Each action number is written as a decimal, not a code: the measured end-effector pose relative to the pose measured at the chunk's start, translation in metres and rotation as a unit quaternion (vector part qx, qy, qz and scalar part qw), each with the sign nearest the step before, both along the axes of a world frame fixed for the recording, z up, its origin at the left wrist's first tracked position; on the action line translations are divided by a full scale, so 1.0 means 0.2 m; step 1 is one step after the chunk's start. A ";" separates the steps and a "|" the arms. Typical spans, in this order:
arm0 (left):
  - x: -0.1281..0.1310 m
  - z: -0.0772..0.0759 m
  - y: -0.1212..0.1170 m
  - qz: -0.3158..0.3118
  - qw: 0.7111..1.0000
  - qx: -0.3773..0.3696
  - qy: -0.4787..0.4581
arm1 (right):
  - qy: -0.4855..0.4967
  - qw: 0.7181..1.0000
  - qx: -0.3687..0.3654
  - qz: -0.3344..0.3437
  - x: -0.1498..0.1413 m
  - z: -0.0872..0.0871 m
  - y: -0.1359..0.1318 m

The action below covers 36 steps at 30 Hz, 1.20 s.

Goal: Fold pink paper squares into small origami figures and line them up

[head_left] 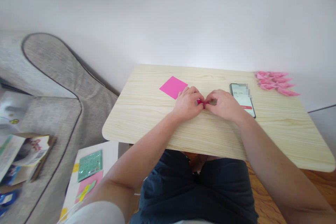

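Note:
Over the middle of the wooden table (147,119), my left hand (188,104) and my right hand (223,104) meet at the fingertips. Between them they pinch a small folded piece of dark pink paper (199,102), mostly hidden by the fingers. A flat square sheet of bright pink paper (172,86) lies just beyond my left hand. Right of my right hand, a phone (246,103) rests face up with a timer on its screen. Several folded pink paper pieces (275,82) sit grouped at the table's back right.
A grey sofa (57,70) stands on the left, with an open box (34,154) of papers on it. Below the table's left end, a white surface (112,150) holds a green packet (90,165) and coloured paper pieces (88,189). A white wall rises behind the table.

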<state>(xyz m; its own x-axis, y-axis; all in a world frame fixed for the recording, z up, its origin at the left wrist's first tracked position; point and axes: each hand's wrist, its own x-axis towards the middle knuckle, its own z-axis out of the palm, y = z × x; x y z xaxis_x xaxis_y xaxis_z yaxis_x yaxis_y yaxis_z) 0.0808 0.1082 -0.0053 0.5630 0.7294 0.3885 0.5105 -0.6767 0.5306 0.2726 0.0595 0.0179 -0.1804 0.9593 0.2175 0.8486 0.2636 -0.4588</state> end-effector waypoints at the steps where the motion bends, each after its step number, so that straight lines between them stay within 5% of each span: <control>1: 0.00 0.00 0.00 -0.002 1.000 0.002 0.006 | 0.003 1.000 -0.007 -0.004 0.00 0.02 -0.01; 5: 0.00 0.01 -0.01 -0.011 1.000 0.000 0.007 | -0.012 1.000 -0.016 -0.001 0.01 0.06 -0.07; 10: -0.01 0.02 -0.01 -0.034 0.999 0.004 0.009 | -0.061 0.997 0.024 0.033 0.03 0.02 -0.13; 23: 0.00 0.01 -0.01 -0.051 0.999 0.010 0.017 | -0.068 0.991 0.050 0.106 0.07 0.00 -0.11; 36: 0.00 -0.02 0.01 -0.075 0.997 -0.010 0.000 | -0.059 0.991 0.052 0.107 0.09 -0.01 -0.12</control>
<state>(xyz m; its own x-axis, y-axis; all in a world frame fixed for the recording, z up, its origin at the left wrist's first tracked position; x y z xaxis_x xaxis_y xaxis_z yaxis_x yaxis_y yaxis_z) 0.0802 0.1104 -0.0091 0.6657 0.6448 0.3757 0.4046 -0.7349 0.5443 0.2904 0.0360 0.0153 -0.4066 0.8704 0.2775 0.8148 0.4829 -0.3207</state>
